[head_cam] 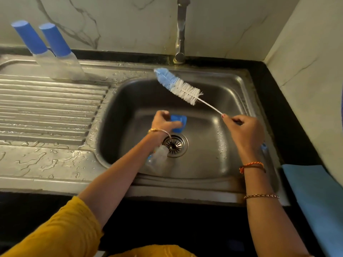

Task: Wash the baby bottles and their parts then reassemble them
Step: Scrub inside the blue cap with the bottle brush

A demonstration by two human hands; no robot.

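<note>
Mustard-yellow sleeve [61, 230], gold bangle [154, 130], orange thread bracelet [252, 166], beaded bracelet [261, 196].

My left hand [163, 121] covers most of the blue cap [178, 123] so I can't tell its full shape, and my left forearm hides part of the clear bottle [157, 158] lying by the drain [174, 144], which is blurred too. My right hand [245, 132] swallows the brush [178, 85] handle; only a blue bit pokes out below the wrist, too small to read. Tap [181, 28] top is cut by the upper edge, and the blue cloth [315, 197] by the right edge.
</note>
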